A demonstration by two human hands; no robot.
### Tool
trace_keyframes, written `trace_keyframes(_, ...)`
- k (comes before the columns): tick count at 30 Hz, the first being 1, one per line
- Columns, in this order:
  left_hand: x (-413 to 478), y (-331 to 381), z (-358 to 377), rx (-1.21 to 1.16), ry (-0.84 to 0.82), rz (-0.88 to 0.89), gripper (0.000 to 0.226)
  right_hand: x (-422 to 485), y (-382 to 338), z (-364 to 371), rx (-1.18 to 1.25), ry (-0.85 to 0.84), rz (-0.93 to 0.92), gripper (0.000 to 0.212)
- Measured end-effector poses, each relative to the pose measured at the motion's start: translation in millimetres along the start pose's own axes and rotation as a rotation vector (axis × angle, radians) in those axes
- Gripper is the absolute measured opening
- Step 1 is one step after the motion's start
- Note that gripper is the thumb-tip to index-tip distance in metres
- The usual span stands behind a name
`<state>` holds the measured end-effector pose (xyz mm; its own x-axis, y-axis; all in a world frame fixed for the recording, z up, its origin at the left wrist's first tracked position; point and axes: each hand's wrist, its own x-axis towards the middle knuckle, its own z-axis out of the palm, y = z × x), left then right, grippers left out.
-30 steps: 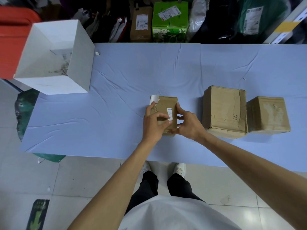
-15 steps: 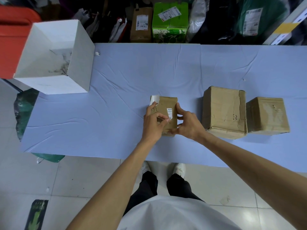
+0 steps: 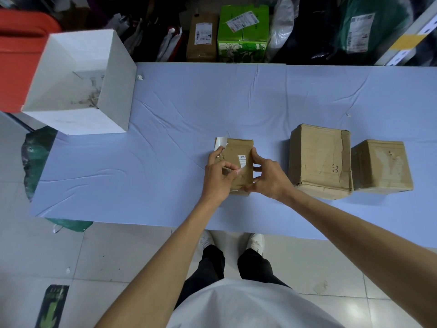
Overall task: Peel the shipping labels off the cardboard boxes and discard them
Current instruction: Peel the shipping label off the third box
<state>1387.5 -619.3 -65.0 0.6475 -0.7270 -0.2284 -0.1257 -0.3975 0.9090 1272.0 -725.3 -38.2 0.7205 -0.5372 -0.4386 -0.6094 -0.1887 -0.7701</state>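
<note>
Blue-clothed counter (image 3: 165,138), small box (image 3: 237,147) near its front edge: the left hand (image 3: 217,179) has fingers pinched on the near corner of the thin label (image 3: 242,160), while the right hand (image 3: 269,179) clasps the box's right side. Paper that flimsy likely tears, so best taken low at the lifted edge.

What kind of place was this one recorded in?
Likely a parcel depot or mailroom: a labelled green carton and other labelled parcels piled behind the cloth-covered table, with cardboard boxes lined up on it.
</note>
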Motion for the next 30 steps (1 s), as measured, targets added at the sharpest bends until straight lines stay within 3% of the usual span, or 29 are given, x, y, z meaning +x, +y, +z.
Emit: trace_keyframes(30, -1.5, 8.8, -6.5, -0.028, -0.012, -0.029, 0.020, 1.0, 0.5, -0.8, -0.027, 0.008, 0.003, 0.122)
